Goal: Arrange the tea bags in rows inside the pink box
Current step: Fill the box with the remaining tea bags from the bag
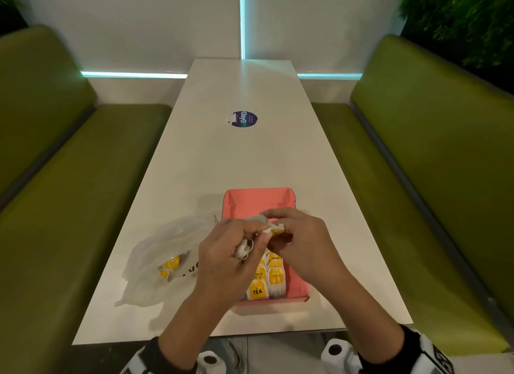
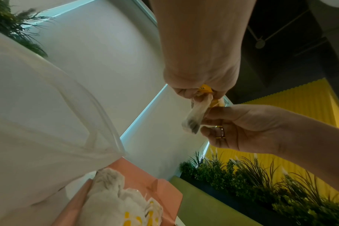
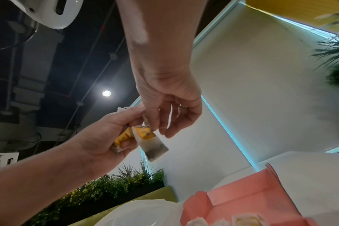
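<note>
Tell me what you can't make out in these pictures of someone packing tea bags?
- Head view: both hands, the left hand and the right hand, cover the middle of the pink box, so its rows cannot be counted.
- Head view: the plastic bag is cloudy; how many tea bags remain inside is unclear.
- Head view: small print on the table sticker is too small to read.
- Right wrist view: the bottom edge cuts off the box's tea bags.

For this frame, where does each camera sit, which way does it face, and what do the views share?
Head: above the white table, looking forward and down at the pink box; both forearms and hands show.
Left wrist: low beside the plastic bag, facing up; left hand and right hand both show.
Right wrist: low, facing up at the ceiling; both hands show.
Shared: all three catch the tea bags held between the hands, and the box.
</note>
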Available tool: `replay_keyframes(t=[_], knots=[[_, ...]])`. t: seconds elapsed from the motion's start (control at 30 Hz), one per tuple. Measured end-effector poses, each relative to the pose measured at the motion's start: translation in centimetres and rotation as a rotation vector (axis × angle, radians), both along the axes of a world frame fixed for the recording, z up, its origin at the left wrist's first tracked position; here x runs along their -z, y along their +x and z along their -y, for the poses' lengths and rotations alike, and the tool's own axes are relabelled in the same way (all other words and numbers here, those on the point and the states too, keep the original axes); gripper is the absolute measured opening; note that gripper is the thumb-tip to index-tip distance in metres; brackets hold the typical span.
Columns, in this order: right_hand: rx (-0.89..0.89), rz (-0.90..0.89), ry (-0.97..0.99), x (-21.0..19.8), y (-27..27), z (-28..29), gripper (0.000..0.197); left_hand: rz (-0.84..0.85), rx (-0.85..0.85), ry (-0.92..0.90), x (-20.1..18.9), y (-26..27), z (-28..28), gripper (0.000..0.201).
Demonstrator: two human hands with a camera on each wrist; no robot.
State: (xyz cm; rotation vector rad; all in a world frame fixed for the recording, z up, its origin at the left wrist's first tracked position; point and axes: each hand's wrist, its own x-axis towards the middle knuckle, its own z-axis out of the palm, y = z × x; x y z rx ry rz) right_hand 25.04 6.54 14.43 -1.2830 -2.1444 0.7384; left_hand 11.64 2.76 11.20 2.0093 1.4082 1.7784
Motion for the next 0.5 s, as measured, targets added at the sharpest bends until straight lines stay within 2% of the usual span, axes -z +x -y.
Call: replay_keyframes(t=[0.23,0.37,0.47,0.5], knots=[[0.102,-0.345,-0.245,0.29,-0.41,0.77,0.035,0.197,0.144,-0.105,-0.07,0.10,0.12,0.019],[0.056,-0.459,-0.333,0.11,-0.33,0.73,0.052,0.298,0.189,-0.162,-0.43,0.31,0.26,0.027],[0.020,-0.490,-0.326,-0.07,-0.12,0.60,0.050,0.376,0.216,-0.227,-0.56,0.20,0.28,0.010],[0.018,-0.507,-0.327,-0.23,0.05,0.57,0.047,0.394,0.216,-0.240,-0.54,0.13,0.29,0.011]])
